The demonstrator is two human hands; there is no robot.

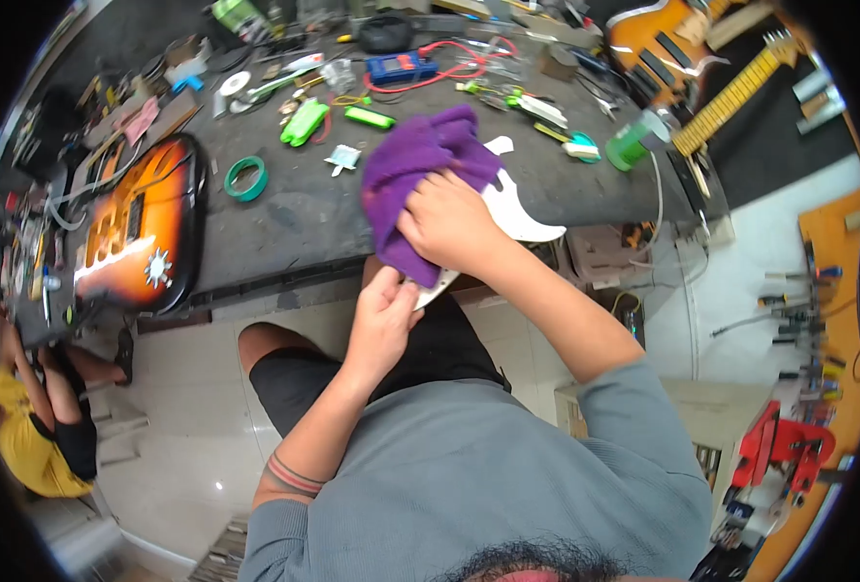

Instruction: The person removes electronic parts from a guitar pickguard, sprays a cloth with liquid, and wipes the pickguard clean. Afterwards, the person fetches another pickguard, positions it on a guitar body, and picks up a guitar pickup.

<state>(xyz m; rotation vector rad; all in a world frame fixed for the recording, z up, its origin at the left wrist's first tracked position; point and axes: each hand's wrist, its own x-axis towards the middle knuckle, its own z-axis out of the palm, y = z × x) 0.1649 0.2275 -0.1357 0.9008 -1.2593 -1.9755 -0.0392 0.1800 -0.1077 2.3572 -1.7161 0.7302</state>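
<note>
A white guitar pickguard [515,209] extends over the front edge of the workbench, partly covered by a purple cloth [405,165]. My left hand [383,308] is closed on the pickguard's near end, thumb and fingers pinching its rim. On top, my right hand [449,218] bunches the cloth and presses it against the pickguard, its fingers bent into the fabric. The pickguard's middle is hidden under the cloth and the right hand. To the left lies a sunburst guitar body [144,223] with a sun-shaped sticker.
Green tape [245,178], a blue meter [401,67] with red leads and a green bottle [638,141] stand on the dark bench [284,218]. A guitar neck [735,97] rests at the right. Tools hang on a board [823,228]. Another person in yellow [37,446] sits at far left.
</note>
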